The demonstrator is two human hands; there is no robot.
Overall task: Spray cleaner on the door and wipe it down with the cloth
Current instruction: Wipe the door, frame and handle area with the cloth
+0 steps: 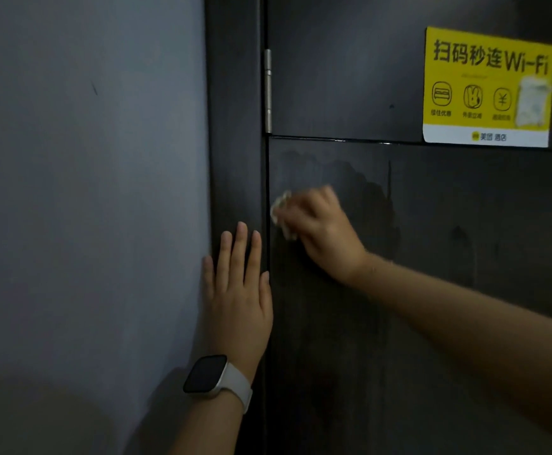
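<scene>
Against door (432, 257), cloth (281, 213) clamped under right hand (320, 231) grip; left hand (238, 300) flat.

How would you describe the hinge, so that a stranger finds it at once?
Start at the dark door with the yellow Wi-Fi sticker. Follow its left edge, level with that sticker. The hinge is a narrow upright metal strip there, the only pale silver part between door and frame.

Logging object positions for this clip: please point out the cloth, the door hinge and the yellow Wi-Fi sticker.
cloth (280, 214), head view, on the pale bunched edge showing left of the right hand.
door hinge (268, 90), head view, on the middle of the metal barrel.
yellow Wi-Fi sticker (475, 77), head view, on its yellow field below the heading.
</scene>
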